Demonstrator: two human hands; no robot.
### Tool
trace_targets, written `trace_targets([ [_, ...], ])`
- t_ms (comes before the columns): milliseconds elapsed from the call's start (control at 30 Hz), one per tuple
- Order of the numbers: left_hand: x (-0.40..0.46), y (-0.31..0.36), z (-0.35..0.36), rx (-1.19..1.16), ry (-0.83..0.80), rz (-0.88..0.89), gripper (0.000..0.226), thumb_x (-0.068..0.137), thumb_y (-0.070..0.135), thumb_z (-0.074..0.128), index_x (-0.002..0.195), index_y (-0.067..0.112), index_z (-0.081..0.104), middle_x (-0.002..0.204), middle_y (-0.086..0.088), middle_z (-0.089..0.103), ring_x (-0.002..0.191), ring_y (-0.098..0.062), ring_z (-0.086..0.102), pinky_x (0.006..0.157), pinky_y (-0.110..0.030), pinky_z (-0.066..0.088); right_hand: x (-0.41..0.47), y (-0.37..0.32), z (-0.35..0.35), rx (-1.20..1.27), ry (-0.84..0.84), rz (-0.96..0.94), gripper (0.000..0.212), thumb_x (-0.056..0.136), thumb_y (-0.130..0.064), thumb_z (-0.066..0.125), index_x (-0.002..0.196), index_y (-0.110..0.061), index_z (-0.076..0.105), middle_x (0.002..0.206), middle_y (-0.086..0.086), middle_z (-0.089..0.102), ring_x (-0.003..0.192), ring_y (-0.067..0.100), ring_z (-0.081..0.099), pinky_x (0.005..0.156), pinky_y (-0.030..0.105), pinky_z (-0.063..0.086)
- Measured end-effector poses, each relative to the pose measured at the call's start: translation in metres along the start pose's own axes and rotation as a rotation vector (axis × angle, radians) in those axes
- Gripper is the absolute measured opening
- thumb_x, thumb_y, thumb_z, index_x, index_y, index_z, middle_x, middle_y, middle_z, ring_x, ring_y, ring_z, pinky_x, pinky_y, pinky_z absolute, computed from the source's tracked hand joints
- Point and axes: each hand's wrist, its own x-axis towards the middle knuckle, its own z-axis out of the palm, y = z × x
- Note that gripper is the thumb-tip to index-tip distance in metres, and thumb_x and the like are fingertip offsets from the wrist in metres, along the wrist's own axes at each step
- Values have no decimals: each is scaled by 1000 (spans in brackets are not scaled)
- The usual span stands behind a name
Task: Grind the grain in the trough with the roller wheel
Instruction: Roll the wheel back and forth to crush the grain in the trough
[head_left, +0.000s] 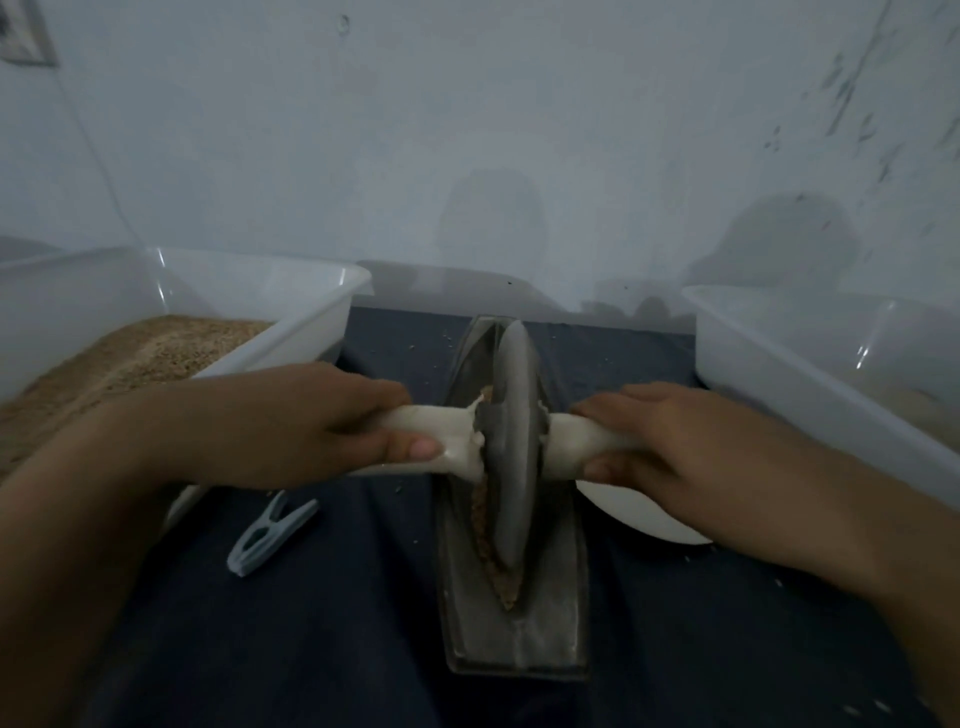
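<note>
1. Gripped: left hand (332, 415) and right hand (670, 452) each wrapped a handle beside the roller wheel (511, 447).
2. Lay between both hands: grain (485, 525) in the trough (519, 623).
3. Risked spilling grain if tilted sideways.

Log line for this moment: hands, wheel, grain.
left hand: grips left handle | right hand: grips right handle | roller wheel: upright in trough | grain: along groove
</note>
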Motion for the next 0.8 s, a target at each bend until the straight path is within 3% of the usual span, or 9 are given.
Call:
trace_targets([
  [133, 6, 3, 2, 26, 11, -66, 60, 60, 78, 28, 85, 30, 55, 66, 4, 58, 64, -4, 56, 62, -12, 41, 5, 1, 7, 1, 38, 31, 27, 92, -43, 44, 115, -30, 50, 102, -9, 53, 98, 11, 47, 85, 29, 37],
  [233, 22, -3, 14, 83, 134, -130, 56, 59, 76, 25, 82, 30, 48, 73, 9, 54, 70, -4, 55, 63, -19, 39, 24, 10, 21, -18, 96, 113, 31, 94, -36, 46, 123, -26, 50, 108, -2, 53, 103, 16, 45, 86, 31, 36],
  [367, 43, -15, 35, 404, 427, -181, 49, 87, 59, 33, 118, 24, 49, 111, 1, 56, 107, -21, 52, 86, -33, 33, 44, 20, 37, -64, 214, 158, 39, 95, -31, 47, 133, -21, 46, 120, 2, 53, 109, 19, 43, 88, 29, 29],
  [467, 45, -16, 39, 499, 500, -135, 51, 89, 57, 34, 124, 23, 46, 118, 1, 55, 111, -21, 50, 87, -31, 30, 42, 20, 41, -100, 232, 151, 40, 95, -33, 46, 134, -22, 44, 122, 0, 53, 109, 18, 42, 88, 27, 27],
  [533, 38, -14, 33, 432, 429, -85, 53, 83, 63, 29, 115, 25, 49, 108, 4, 57, 103, -18, 53, 82, -30, 32, 36, 18, 36, -134, 191, 119, 40, 95, -36, 44, 133, -25, 43, 119, -2, 52, 107, 16, 42, 88, 28, 29],
  [633, 19, -6, 16, 115, 188, -69, 57, 65, 75, 25, 88, 30, 50, 79, 8, 58, 75, -9, 57, 66, -23, 40, 26, 9, 22, -127, 110, 67, 36, 93, -41, 44, 128, -31, 45, 112, -7, 52, 104, 13, 43, 87, 29, 33],
  [800, 2, 0, -2, -39, -21, -9, 56, 69, 73, 34, 81, 23, 56, 55, 12, 51, 51, -4, 48, 54, -15, 38, 3, -2, -7, 61, -47, 30, 27, 88, -46, 48, 113, -36, 53, 99, -17, 55, 93, -1, 48, 78, 19, 36],
])
